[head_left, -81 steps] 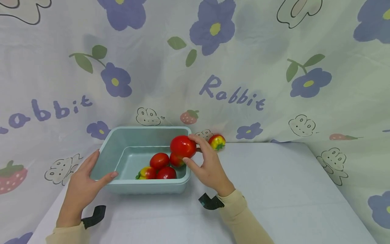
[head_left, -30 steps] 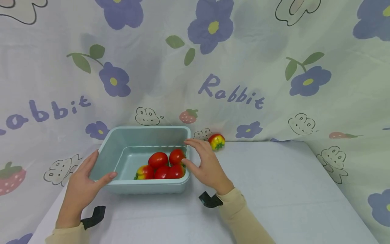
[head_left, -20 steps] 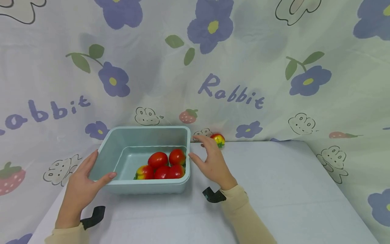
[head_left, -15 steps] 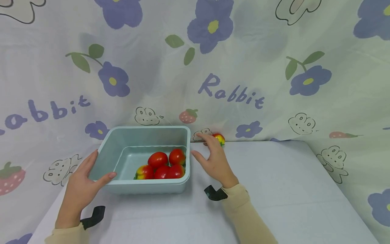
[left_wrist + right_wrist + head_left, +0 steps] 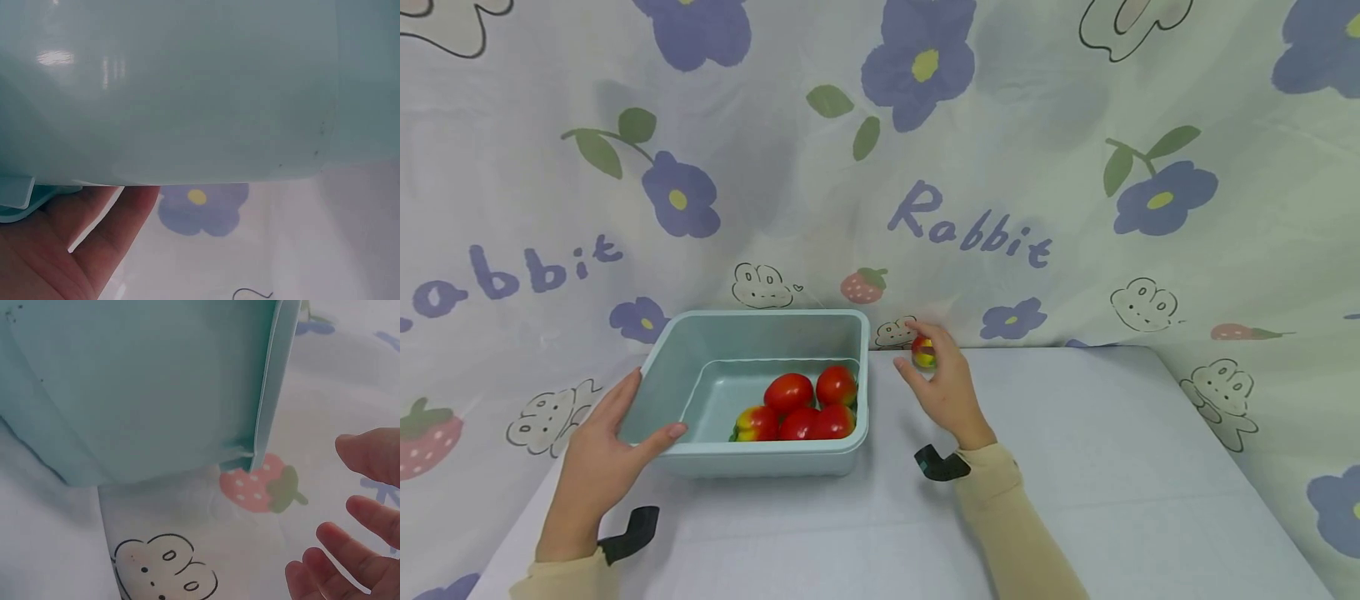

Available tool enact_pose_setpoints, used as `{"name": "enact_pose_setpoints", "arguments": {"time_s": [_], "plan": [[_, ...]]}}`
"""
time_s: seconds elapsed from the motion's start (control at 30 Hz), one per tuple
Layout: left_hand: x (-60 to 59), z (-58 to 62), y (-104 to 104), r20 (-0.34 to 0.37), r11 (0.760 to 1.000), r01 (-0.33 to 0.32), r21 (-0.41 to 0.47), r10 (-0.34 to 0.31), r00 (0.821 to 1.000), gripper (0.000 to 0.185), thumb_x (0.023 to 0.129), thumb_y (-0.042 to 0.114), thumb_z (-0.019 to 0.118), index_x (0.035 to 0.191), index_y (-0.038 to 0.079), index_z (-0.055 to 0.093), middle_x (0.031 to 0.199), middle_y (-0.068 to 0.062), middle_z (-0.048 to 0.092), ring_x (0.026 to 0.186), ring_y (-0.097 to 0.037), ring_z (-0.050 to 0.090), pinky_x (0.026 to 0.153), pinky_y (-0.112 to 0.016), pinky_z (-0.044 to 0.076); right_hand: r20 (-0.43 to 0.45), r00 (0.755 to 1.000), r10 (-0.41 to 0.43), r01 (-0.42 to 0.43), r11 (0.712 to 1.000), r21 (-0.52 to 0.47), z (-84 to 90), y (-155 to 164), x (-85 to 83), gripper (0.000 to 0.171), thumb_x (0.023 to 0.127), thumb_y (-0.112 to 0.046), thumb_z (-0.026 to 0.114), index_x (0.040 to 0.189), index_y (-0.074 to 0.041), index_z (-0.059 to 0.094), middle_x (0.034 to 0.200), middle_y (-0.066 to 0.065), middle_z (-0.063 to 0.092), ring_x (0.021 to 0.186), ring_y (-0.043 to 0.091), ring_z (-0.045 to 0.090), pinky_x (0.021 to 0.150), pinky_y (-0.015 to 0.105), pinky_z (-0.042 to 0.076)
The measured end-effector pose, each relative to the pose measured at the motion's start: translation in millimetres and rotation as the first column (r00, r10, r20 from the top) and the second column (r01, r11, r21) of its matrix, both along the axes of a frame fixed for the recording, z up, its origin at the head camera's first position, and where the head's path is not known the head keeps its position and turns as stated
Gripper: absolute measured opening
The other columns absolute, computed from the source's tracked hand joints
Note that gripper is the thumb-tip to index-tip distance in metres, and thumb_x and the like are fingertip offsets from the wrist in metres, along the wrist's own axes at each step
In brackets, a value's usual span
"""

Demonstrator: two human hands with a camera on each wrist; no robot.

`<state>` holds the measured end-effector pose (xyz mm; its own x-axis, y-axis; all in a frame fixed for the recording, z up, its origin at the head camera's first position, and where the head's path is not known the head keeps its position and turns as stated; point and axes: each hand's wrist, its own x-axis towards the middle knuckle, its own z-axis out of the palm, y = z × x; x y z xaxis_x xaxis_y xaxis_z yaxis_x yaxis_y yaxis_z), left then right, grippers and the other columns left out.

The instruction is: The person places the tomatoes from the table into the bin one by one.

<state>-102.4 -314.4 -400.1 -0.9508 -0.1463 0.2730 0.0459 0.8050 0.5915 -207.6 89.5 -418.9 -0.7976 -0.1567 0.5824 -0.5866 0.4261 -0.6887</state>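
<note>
My left hand point(image 5: 598, 467) grips the left front corner of a pale blue-green plastic bin point(image 5: 760, 460), thumb over the rim. In the left wrist view, its fingers point(image 5: 119, 231) lie along the bin's outer wall. Several red tomatoes point(image 5: 789, 393) and a red-and-yellow bell pepper point(image 5: 757, 424) lie in the bin's right part. My right hand point(image 5: 951, 392) is to the right of the bin, fingers spread and holding nothing. Just beyond it, another red-and-yellow bell pepper point(image 5: 922, 352) sits at the table's back edge, partly hidden by the fingers. Spread fingers point(image 5: 350, 550) show in the right wrist view.
A white-covered table point(image 5: 1112, 467) stretches to the right of the bin. Behind it hangs a cloth point(image 5: 820, 192) printed with flowers, rabbits and strawberries, close to the bin's back wall.
My right hand has let go of a tomato, which now lies in the bin. It has then moved right, out of the bin, to the loose bell pepper. My left hand stays put.
</note>
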Motion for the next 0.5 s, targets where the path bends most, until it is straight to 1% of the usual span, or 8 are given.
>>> {"name": "enact_pose_setpoints", "arguments": {"time_s": [0.13,0.23,0.33,0.5], "plan": [[-0.2,-0.2,0,-0.002,1.0,0.0,-0.005,0.0,1.0,0.098,0.088,0.039,0.076,0.16,0.004,0.02,0.159,-0.029,0.026,0.143,-0.055,0.026,0.102,-0.079,0.028,0.032,0.999,-0.032,0.033,0.999,-0.031,-4.3,3,-4.4,0.052,0.094,-0.016,0.072,0.14,-0.004,0.052,0.139,0.015,0.056,0.127,0.034,0.054,0.105,0.051,0.048],[-0.3,-0.3,-1,-0.006,1.0,0.002,-0.006,-0.002,1.0,0.097,0.088,0.039,0.076,0.16,0.004,0.02,0.159,-0.029,0.026,0.143,-0.055,0.025,0.102,-0.079,0.028,0.058,0.998,-0.037,0.041,0.997,-0.065,-7.3,6,-8.3,0.051,0.094,-0.012,0.072,0.14,-0.002,0.052,0.138,0.016,0.056,0.125,0.035,0.054,0.105,0.048,0.048],[-0.2,-0.6,-1,-0.008,1.0,0.004,-0.003,-0.004,1.0,0.097,0.088,0.039,0.076,0.16,0.004,0.02,0.16,-0.029,0.026,0.143,-0.054,0.025,0.103,-0.078,0.027,0.075,0.997,-0.034,0.041,0.995,-0.093,-11.4,9,-12.9,0.051,0.094,-0.012,0.071,0.139,0.0,0.052,0.138,0.019,0.055,0.125,0.038,0.053,0.106,0.049,0.048],[-0.4,-0.8,-1,-0.015,1.0,0.007,0.002,-0.007,1.0,0.097,0.088,0.038,0.076,0.16,0.004,0.021,0.159,-0.029,0.026,0.143,-0.054,0.025,0.103,-0.078,0.027,0.104,0.994,-0.046,0.057,0.993,-0.108,-19.8,16,-19.7,0.054,0.095,-0.017,0.071,0.142,0.001,0.05,0.141,0.021,0.053,0.127,0.04,0.051,0.106,0.051,0.047]]}}
